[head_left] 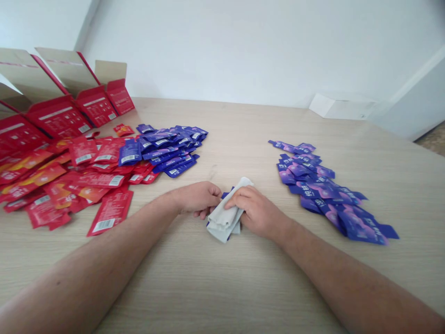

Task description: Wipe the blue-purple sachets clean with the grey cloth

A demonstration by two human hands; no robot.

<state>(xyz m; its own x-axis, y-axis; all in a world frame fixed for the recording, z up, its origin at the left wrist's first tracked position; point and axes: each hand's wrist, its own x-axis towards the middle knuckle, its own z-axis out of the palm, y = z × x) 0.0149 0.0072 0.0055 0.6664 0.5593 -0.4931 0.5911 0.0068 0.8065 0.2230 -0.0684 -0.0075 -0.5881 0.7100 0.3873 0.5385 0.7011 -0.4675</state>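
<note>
Right grip (256, 208) clamps a folded white cloth (225, 214) over a flat blue packet (225, 194), seemingly wiping; left grip (198, 198), nine o'clock, can't tell; next stroke calls for steadying

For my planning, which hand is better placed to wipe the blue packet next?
Probably the right hand: it grips the white cloth over the blue packet; the left hand shows no cloth.

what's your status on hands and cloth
Right hand gripping folded white cloth over blue packet. Left hand at packet's edge. Left packet pile, right packet pile: both apart from hands.
</note>
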